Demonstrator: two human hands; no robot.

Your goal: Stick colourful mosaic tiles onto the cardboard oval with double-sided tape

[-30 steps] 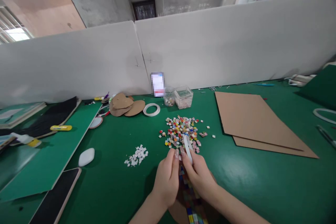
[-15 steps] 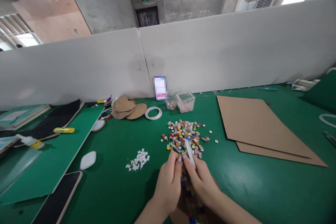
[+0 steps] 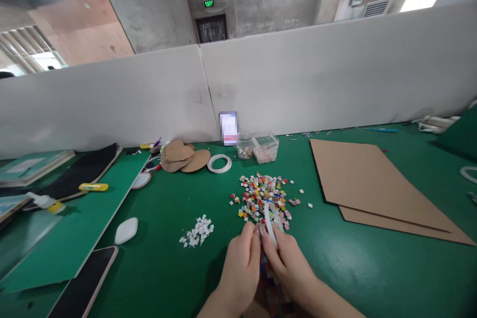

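Note:
My right hand (image 3: 292, 263) is closed around a thin white ring (image 3: 269, 221) that looks like a roll of tape, tilted up so its hole shows. Fingertips of my left hand (image 3: 240, 271) are pinched together and touch those of the right. What they pinch is too small to make out. Under both hands, in shadow, is a long piece covered in coloured mosaic tiles (image 3: 271, 278), partly hidden. Just beyond the fingers lies a heap of loose mosaic tiles (image 3: 257, 191). Small white scraps (image 3: 197, 231) are piled to the left.
Brown boards (image 3: 357, 174) lie at right. Toward the partition (image 3: 316, 74) stand a clear square box (image 3: 266, 148), a round tub (image 3: 245, 146), a propped phone (image 3: 228, 126), another white ring (image 3: 219, 163) and cardboard discs (image 3: 196, 161). At left are a white case (image 3: 126, 231) and a dark phone (image 3: 84, 283).
The white ring in my right hand has turned from nearly edge-on, so its loop now shows. Both hands stay together; the whole view has shifted slightly.

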